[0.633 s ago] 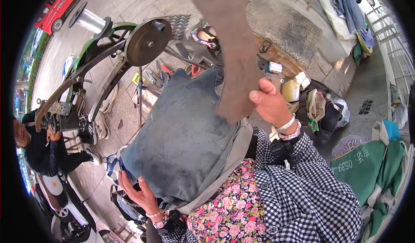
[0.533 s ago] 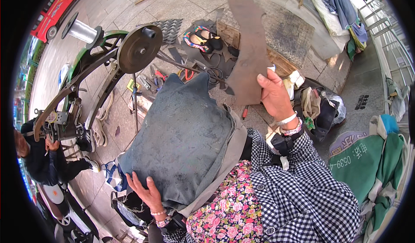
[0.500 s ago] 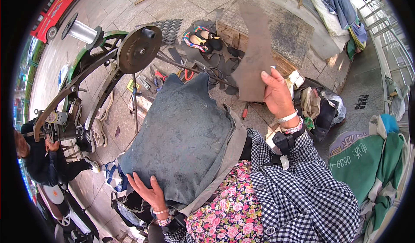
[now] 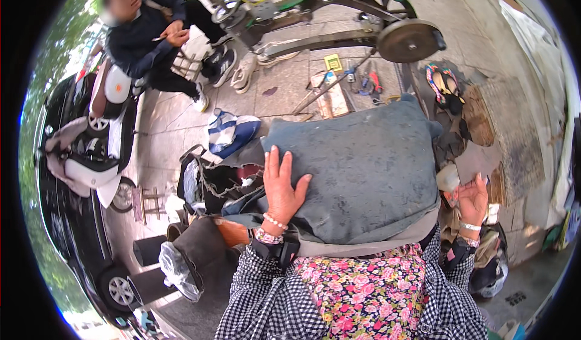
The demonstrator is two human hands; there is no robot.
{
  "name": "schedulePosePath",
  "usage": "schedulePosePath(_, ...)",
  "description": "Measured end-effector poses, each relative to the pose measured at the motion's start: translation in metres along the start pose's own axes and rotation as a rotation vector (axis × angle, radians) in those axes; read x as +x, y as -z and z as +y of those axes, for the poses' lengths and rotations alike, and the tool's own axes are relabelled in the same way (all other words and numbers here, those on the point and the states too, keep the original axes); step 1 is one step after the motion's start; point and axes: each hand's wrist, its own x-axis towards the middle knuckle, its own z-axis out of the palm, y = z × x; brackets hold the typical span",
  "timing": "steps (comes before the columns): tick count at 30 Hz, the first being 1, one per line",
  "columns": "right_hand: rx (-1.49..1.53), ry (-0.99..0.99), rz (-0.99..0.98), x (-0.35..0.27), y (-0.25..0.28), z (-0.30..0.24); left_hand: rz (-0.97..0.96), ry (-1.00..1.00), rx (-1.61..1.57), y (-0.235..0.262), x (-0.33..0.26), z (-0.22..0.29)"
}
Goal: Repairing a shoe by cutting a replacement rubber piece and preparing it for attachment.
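1 brn sheet [image 4: 479, 160] beyond R grip [image 4: 472, 204], hold unclear; L grip [image 4: 283, 193] spread on cloth [image 4: 366, 169].

Bright daylight | soft shadows | upper left washed out | edges fisheye-bent

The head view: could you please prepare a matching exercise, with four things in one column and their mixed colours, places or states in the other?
Things
1. Left hand
2. Lap cloth
3. Metal wheel
4. Left bracelet

Descriptions
A. dark and round, in the upper right of the picture
B. made of pale beads
C. fingers spread, at the blue-grey material's left side
D. blue-grey, with dark marks

Right pairs: 1-C, 2-D, 3-A, 4-B.
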Motion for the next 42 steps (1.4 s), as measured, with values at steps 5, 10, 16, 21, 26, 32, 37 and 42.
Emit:
schedulePosePath(5,0.141,-0.124,-0.393,0.015,-0.009,-0.003,0.001,0.066,0.019,0.01,-0.005,0.006)
schedulePosePath(10,0.158,-0.208,-0.332,-0.005,-0.076,0.008,-0.003,0.08,-0.024,0.008,-0.004,0.005)
schedulePosePath(16,-0.155,-0.314,-0.55,-0.013,-0.134,0.056,0.019,0.084,-0.058,0.01,-0.001,0.006)
schedulePosePath(21,-0.185,-0.327,-0.526,-0.019,-0.15,0.06,0.041,0.107,-0.07,0.01,-0.004,0.003)
schedulePosePath(26,-0.1,-0.287,-0.452,-0.016,-0.138,0.061,0.048,0.115,-0.09,0.009,-0.006,0.003)
schedulePosePath(32,-0.07,-0.319,-0.45,-0.016,-0.138,0.059,0.027,0.134,-0.072,0.011,-0.004,0.004)
schedulePosePath(37,-0.034,-0.333,-0.417,-0.013,-0.134,0.061,0.021,0.133,-0.067,0.011,-0.003,0.003)
schedulePosePath(42,-0.014,-0.324,-0.412,-0.015,-0.14,0.061,0.022,0.14,-0.058,0.01,-0.003,0.003)
